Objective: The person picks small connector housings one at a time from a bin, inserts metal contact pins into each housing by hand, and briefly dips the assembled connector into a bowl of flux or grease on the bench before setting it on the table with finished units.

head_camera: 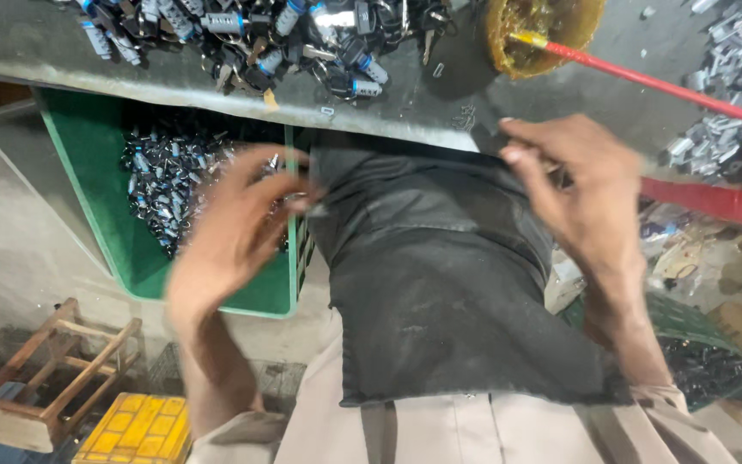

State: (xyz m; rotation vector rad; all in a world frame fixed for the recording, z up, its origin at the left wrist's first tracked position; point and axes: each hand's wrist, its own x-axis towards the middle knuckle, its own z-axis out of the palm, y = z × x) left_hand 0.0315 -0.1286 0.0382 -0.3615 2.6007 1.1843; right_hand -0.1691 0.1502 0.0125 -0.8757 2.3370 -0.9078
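Head view: the left hand [238, 223], fingers pinched together on a small metal part [298, 202], hovers beside the green crate [88, 155] of similar parts, below the desk [405, 107]. The right hand [581, 193] clamps the dark apron [448, 283] edge, spreading it flat.

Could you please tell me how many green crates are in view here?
2. One green crate sits under the bench beside the left hand, holding small metal parts. A second green crate is lower right, below the right hand, partly hidden by the arm.
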